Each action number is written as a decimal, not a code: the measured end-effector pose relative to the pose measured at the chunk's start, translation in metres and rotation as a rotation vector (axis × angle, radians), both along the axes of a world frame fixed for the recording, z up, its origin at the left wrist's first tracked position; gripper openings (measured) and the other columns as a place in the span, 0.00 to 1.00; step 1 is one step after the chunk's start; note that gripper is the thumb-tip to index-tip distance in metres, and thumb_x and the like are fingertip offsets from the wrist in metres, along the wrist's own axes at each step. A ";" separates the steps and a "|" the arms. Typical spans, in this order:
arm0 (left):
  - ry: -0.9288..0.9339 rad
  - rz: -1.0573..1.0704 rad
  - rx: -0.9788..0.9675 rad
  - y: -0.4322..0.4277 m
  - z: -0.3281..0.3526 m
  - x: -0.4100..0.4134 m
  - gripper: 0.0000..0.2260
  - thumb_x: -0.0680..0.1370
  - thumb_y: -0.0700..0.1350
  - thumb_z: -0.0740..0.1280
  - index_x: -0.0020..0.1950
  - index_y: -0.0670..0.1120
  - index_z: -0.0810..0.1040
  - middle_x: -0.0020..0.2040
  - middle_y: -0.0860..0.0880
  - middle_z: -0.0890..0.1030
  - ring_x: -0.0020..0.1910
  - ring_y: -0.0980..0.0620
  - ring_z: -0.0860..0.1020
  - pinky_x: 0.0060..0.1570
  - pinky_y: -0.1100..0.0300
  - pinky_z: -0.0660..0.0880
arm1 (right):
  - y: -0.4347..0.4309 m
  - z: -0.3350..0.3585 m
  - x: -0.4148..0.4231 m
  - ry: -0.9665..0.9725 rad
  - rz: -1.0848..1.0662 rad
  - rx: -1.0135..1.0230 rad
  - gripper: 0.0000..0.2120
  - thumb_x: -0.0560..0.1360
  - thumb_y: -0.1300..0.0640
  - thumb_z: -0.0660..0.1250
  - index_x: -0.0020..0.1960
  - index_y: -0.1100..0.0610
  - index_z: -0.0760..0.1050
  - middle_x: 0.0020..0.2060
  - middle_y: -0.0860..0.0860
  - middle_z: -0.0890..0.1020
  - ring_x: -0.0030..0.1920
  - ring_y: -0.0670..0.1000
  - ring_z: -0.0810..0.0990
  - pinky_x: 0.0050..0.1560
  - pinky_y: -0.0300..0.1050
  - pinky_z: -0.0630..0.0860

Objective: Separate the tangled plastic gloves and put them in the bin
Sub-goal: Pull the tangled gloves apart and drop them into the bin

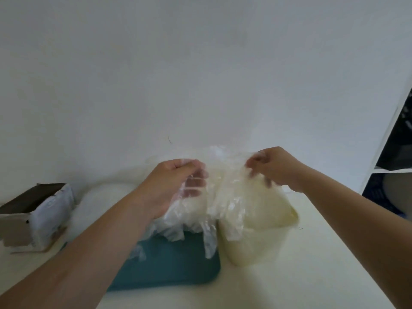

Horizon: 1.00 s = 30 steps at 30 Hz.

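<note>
A bundle of clear plastic gloves (225,186) hangs stretched between my two hands above the table. My left hand (178,184) grips its left side, fingers curled behind the film. My right hand (274,166) pinches the upper right edge. The gloves' loose fingers dangle down over a teal tray (169,264) and over the mouth of a pale cream bin (267,239) that stands right of the tray. More crumpled gloves (174,228) lie at the tray's far end, under the held bundle.
An open cardboard box (38,215) with a dark inside stands at the left of the white table (312,275). A white wall rises behind. A white shelf unit (392,166) with dark contents stands at the right edge.
</note>
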<state>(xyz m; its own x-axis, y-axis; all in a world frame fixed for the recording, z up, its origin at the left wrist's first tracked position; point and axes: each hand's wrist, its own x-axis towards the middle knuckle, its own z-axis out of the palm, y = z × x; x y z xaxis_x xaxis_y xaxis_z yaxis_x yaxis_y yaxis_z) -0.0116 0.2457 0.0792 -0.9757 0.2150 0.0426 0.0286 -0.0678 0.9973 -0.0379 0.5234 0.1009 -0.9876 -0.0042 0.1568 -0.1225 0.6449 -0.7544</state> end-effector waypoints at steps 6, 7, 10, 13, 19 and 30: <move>0.091 0.016 0.041 -0.042 0.036 0.011 0.09 0.80 0.44 0.69 0.56 0.40 0.82 0.58 0.42 0.86 0.56 0.42 0.86 0.50 0.51 0.85 | -0.014 -0.025 -0.047 -0.013 0.015 0.447 0.13 0.78 0.55 0.68 0.35 0.53 0.74 0.37 0.52 0.83 0.34 0.53 0.81 0.37 0.46 0.78; 0.104 -0.008 0.039 -0.045 0.042 0.015 0.09 0.79 0.45 0.68 0.55 0.41 0.81 0.59 0.42 0.86 0.57 0.41 0.86 0.51 0.50 0.85 | -0.016 -0.030 -0.054 -0.004 0.008 0.551 0.16 0.78 0.54 0.69 0.33 0.53 0.70 0.35 0.50 0.79 0.37 0.55 0.80 0.40 0.47 0.77; 0.099 -0.127 0.046 -0.039 0.054 0.025 0.06 0.79 0.45 0.66 0.50 0.44 0.79 0.61 0.42 0.86 0.59 0.39 0.85 0.52 0.49 0.85 | -0.024 -0.043 -0.067 0.007 0.034 0.684 0.19 0.77 0.53 0.69 0.32 0.53 0.64 0.31 0.47 0.71 0.35 0.52 0.73 0.38 0.44 0.70; 0.043 -0.248 0.130 -0.020 0.058 0.022 0.04 0.80 0.44 0.65 0.47 0.45 0.76 0.63 0.39 0.84 0.60 0.38 0.85 0.56 0.47 0.84 | -0.027 -0.051 -0.071 -0.029 0.042 0.638 0.15 0.73 0.54 0.72 0.33 0.51 0.68 0.34 0.46 0.74 0.39 0.52 0.75 0.40 0.44 0.73; -0.110 -0.350 0.212 0.035 0.049 -0.025 0.05 0.83 0.35 0.65 0.56 0.43 0.74 0.60 0.36 0.85 0.56 0.39 0.86 0.58 0.48 0.83 | 0.010 -0.013 -0.048 0.138 -0.028 0.340 0.17 0.75 0.64 0.75 0.63 0.60 0.80 0.52 0.50 0.81 0.52 0.51 0.80 0.52 0.42 0.75; -0.155 -0.009 -0.332 0.118 -0.001 -0.071 0.17 0.78 0.26 0.68 0.64 0.39 0.74 0.49 0.36 0.79 0.29 0.47 0.81 0.30 0.55 0.83 | -0.011 0.022 0.030 0.031 -0.023 0.284 0.17 0.83 0.52 0.63 0.69 0.52 0.79 0.66 0.48 0.79 0.59 0.49 0.79 0.57 0.38 0.70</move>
